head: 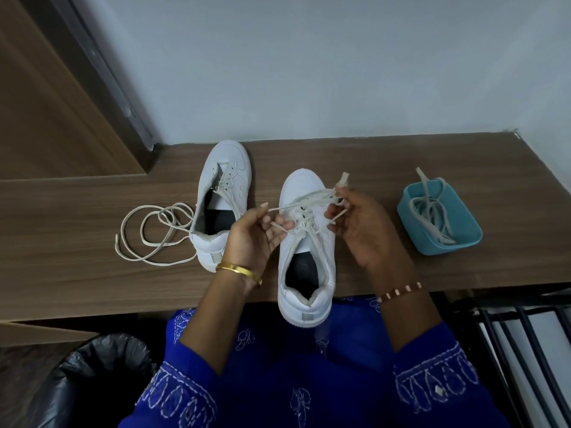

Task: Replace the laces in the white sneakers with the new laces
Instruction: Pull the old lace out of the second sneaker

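both hands pinch lace ends over the near sneaker (pixel 306 242) on the worktop (pixel 77 211): left hand (pixel 253 233), right hand (pixel 361 223). the other sneaker (pixel 221 199) sits left, a loose lace (pixel 148 230) beside it; more laces fill the blue tub (pixel 438 223).

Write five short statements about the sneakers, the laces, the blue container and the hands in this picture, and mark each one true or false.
1. Both hands hold lace strands over the near sneaker. True: the left hand and the right hand each pinch strands.
2. The blue container is empty. False: it holds laces.
3. A loose lace lies on the table left of the far sneaker. True.
4. The near sneaker lies on its side. False: it stands upright, its heel past the table edge.
5. The blue container sits between the two sneakers. False: it sits right of both.
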